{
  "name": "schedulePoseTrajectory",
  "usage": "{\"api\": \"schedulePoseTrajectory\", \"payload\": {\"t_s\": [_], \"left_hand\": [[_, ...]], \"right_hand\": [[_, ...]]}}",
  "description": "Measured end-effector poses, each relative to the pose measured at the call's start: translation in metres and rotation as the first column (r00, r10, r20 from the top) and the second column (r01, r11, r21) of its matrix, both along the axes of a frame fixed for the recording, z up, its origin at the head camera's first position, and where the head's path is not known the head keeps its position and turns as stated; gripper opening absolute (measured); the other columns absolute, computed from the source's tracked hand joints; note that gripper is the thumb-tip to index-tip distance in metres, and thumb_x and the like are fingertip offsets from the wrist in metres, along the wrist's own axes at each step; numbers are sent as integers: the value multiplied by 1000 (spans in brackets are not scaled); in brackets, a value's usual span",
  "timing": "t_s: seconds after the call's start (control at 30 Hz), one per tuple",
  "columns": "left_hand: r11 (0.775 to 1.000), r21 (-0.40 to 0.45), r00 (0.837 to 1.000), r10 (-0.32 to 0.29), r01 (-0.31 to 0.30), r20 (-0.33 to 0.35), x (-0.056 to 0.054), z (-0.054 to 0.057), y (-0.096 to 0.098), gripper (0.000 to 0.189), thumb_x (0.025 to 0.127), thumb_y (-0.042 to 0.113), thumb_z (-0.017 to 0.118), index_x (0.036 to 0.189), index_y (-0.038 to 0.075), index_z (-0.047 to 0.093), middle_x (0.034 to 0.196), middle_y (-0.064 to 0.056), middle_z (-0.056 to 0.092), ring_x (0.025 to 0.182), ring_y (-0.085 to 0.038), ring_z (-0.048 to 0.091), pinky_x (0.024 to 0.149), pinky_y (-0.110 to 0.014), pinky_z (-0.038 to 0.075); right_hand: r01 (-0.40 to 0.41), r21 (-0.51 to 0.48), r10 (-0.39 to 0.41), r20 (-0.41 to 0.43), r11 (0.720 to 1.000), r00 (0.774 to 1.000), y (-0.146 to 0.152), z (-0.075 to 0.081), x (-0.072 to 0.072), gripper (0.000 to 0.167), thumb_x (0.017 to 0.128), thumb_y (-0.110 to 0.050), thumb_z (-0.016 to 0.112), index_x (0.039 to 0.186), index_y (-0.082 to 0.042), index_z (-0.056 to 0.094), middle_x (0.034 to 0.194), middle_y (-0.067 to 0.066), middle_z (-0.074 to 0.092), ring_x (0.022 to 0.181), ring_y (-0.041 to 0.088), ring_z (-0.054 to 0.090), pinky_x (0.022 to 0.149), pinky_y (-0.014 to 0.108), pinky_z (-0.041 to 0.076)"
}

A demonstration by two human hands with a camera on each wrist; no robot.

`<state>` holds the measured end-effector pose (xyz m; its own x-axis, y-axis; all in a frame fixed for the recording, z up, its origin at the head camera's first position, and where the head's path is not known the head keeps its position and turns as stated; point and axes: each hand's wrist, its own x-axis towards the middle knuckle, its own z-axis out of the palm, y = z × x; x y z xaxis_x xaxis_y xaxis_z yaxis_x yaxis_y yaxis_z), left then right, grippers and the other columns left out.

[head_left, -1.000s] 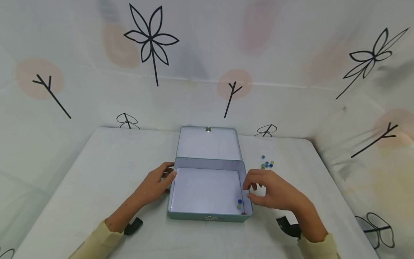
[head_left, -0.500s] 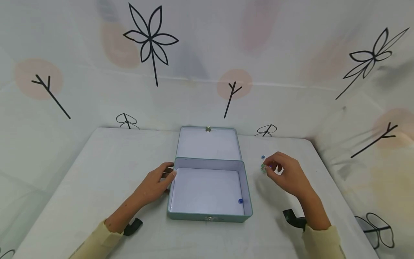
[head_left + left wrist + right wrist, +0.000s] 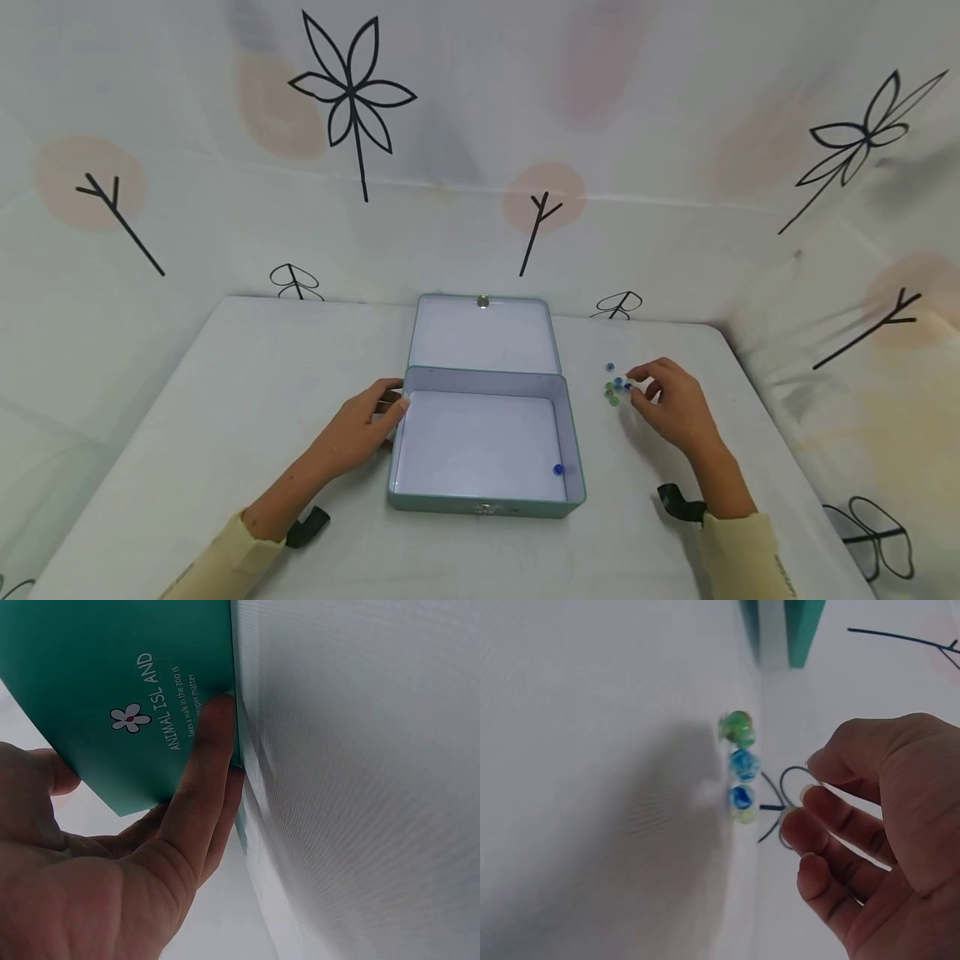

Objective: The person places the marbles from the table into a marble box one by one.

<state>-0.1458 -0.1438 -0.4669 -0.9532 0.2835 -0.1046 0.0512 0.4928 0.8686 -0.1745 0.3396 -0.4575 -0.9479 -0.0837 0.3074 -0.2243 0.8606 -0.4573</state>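
Note:
A green tin box (image 3: pixel 487 505) with a white inside lies with its lid (image 3: pixel 483 335) folded back. My left hand (image 3: pixel 365 427) holds its left side, thumb at the rim and fingers along the outer wall; the left wrist view shows those fingers (image 3: pixel 206 765) against the printed side. Inside the box, near the right wall, sits a blue marble (image 3: pixel 558 470). Right of the box is a small cluster of blue marbles (image 3: pixel 618 382) and green marbles (image 3: pixel 613 401). My right hand (image 3: pixel 671 404) hovers at that cluster, fingers loosely bent, thumb and fingertips apart with nothing between them.
One blue marble (image 3: pixel 610 367) lies a little behind the cluster. A white cloth (image 3: pixel 300 358) covers the table, and a white printed backdrop (image 3: pixel 450 208) rises behind and beside it. Black straps (image 3: pixel 681 505) sit at both wrists.
My right hand has gone from the box's right rim to the marbles, then slightly right. A green marble has shifted forward. Two marbles in the box are out of sight. My left hand stays put.

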Motion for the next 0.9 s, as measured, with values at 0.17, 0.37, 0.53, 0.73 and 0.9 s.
{"api": "schedulePoseTrajectory", "payload": {"t_s": [0.17,0.37,0.53,0.73,0.9], "left_hand": [[1000,8,1000,-2,2,-2,1,1,0,60,112,43,54,159,8,43,145,-17,61,130,-34,62,80,-31,64],[1000,7,1000,-2,2,-5,1,2,-1,61,112,43,54,159,7,43,146,-17,60,131,-35,62,81,-33,64],[1000,0,1000,1,-1,-4,1,3,0,61,112,44,54,159,8,43,145,-16,61,130,-34,62,81,-32,64],[1000,7,1000,0,0,-10,1,1,0,59,112,41,54,159,7,43,145,-17,61,130,-34,62,80,-32,64],[1000,5,1000,0,1,-16,2,3,0,56,113,37,53,159,6,43,146,-17,60,130,-35,62,80,-33,64]], "right_hand": [[34,25,-35,43,999,998,5,-13,-4,20,92,-1,75,112,0,76,108,16,68,80,25,61,61,28,47],[45,31,-47,60,998,997,10,-22,-7,23,93,-3,75,116,-1,76,107,16,67,77,22,59,62,30,46],[39,35,-41,75,999,996,13,-26,-8,21,93,-4,75,115,-1,76,105,15,68,78,22,58,62,29,46],[15,28,-18,121,1000,992,15,-27,-9,18,92,-2,76,110,-2,77,100,12,67,79,21,55,63,31,44],[5,30,-8,111,1000,994,16,-29,-9,13,91,-1,78,104,-2,77,97,10,68,79,20,55,65,32,46]]}}
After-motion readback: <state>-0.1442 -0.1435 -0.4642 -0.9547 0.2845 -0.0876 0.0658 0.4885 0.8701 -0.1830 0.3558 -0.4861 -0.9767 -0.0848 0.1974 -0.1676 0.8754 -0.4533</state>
